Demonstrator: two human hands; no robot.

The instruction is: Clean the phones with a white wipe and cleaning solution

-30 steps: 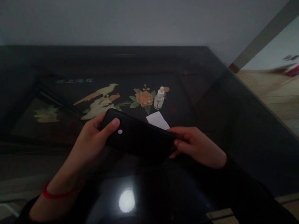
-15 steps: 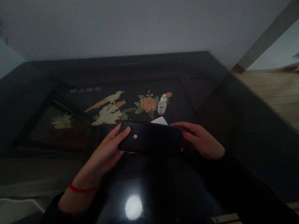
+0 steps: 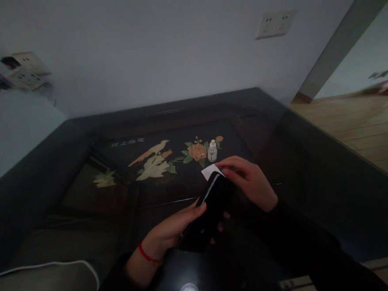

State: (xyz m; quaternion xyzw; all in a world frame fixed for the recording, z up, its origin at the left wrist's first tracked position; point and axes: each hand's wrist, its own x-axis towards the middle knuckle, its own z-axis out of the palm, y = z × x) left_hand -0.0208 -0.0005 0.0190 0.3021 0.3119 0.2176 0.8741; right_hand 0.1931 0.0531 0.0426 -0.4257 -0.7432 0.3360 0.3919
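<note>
The left hand (image 3: 175, 229) has the black phone (image 3: 212, 210) wrapped in its grip, thumb along the upper long edge and fingers curled underneath. The phone is up off the table (image 3: 316, 177), over its near middle, tilted on edge with the far end aimed at the table's far edge. The right hand (image 3: 250, 183) sits on that far end with its fingertips bunched right where a small white slip (image 3: 209, 171) pokes out. It's too dim to tell if they're pinching the slip, the phone's tip, or both.

My take on doing this bit well: let the left hand do all the holding and keep the phone's face free, so the right only needs a light touch. I'd also level the phone, because on edge over glass it's a slip risk. Mind the little white bottle (image 3: 212, 151) standing just past the slip on the flower inlay; it looks easy to knock over.
</note>
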